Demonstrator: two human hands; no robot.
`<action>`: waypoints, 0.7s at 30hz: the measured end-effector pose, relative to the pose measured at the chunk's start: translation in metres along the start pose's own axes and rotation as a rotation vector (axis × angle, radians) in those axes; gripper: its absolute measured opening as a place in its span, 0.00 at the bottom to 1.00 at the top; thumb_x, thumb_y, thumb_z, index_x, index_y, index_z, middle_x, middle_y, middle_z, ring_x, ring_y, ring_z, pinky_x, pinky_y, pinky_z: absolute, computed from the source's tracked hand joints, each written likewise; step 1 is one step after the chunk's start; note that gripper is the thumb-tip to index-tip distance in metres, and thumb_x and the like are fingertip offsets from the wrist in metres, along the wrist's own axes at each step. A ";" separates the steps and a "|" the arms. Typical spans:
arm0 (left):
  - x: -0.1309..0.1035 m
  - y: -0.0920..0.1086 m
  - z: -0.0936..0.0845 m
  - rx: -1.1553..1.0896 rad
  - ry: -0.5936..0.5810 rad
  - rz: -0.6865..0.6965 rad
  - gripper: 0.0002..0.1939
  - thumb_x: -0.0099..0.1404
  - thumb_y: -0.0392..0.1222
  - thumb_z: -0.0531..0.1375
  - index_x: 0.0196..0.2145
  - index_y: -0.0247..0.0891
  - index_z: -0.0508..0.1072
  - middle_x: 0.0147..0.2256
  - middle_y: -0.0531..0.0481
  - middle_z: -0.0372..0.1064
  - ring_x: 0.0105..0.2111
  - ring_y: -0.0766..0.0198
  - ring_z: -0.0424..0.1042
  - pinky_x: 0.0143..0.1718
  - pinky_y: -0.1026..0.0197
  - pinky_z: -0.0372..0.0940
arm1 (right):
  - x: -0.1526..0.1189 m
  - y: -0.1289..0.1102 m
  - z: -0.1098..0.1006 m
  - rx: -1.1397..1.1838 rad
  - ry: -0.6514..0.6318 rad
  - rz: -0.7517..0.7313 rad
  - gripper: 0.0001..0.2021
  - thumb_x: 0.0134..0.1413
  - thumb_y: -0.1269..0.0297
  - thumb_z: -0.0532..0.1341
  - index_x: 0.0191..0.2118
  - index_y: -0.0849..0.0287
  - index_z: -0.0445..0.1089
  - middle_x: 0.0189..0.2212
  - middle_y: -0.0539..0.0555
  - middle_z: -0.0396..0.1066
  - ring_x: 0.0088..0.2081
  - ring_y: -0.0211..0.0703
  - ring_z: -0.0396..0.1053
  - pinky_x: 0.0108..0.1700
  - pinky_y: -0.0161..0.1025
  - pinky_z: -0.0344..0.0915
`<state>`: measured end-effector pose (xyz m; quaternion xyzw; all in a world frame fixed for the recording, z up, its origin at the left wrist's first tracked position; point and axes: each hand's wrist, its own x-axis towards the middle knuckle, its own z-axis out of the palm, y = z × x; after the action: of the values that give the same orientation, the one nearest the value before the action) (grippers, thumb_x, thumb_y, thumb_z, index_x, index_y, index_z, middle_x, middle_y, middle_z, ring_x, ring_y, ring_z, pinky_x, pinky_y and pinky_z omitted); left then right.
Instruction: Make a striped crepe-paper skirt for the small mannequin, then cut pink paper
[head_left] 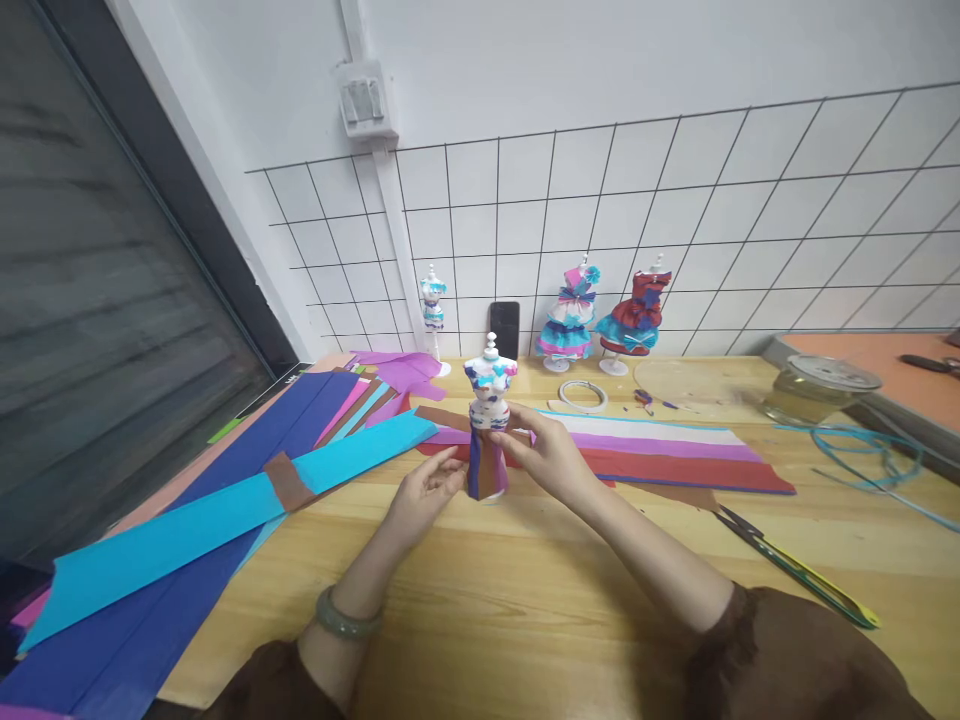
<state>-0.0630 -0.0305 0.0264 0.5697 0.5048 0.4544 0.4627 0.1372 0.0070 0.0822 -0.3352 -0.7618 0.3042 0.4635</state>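
A small white dress form [491, 388] with blue, pink and purple patches on its bust stands upright before me. From its waist hang crepe paper strips [487, 466] in blue, brown and purple, like a narrow skirt. My right hand [553, 455] has its thumb and forefinger closed on the paper at the right side of the waist. Beside the skirt's lower left edge is my left hand [429, 492], fingers loosely bent and apart, with nothing visible in them. The far sides of the skirt are hidden.
Turquoise crepe paper [180, 525] and blue sheets [300, 410] lie left; red strips [675, 468] lie right. Scissors [795, 570] rest at the right, near a tape roll [821, 385]. Behind stand two dressed forms [568, 320], a barer form [433, 305] and a phone [505, 328].
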 end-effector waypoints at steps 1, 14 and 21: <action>0.001 -0.001 -0.001 0.019 -0.006 0.008 0.31 0.55 0.55 0.60 0.53 0.34 0.64 0.47 0.40 0.67 0.46 0.55 0.68 0.48 0.54 0.62 | 0.000 0.000 0.000 -0.007 -0.006 -0.010 0.15 0.55 0.63 0.58 0.49 0.54 0.68 0.44 0.54 0.72 0.43 0.46 0.71 0.46 0.42 0.65; 0.005 -0.013 -0.006 0.086 0.017 0.054 0.30 0.58 0.53 0.58 0.54 0.34 0.63 0.47 0.40 0.67 0.44 0.57 0.70 0.46 0.55 0.65 | 0.000 0.010 0.004 0.016 0.072 0.025 0.23 0.53 0.62 0.60 0.56 0.55 0.60 0.46 0.56 0.71 0.49 0.47 0.68 0.50 0.46 0.64; 0.008 -0.024 -0.008 0.319 0.150 0.226 0.24 0.62 0.49 0.55 0.52 0.33 0.65 0.41 0.43 0.72 0.39 0.61 0.72 0.41 0.58 0.68 | -0.003 0.011 0.001 -0.151 0.096 -0.011 0.24 0.53 0.59 0.59 0.56 0.56 0.61 0.44 0.58 0.72 0.45 0.49 0.70 0.46 0.46 0.66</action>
<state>-0.0741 -0.0201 0.0042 0.6533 0.5363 0.4588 0.2740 0.1403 0.0111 0.0720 -0.3792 -0.7613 0.2268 0.4747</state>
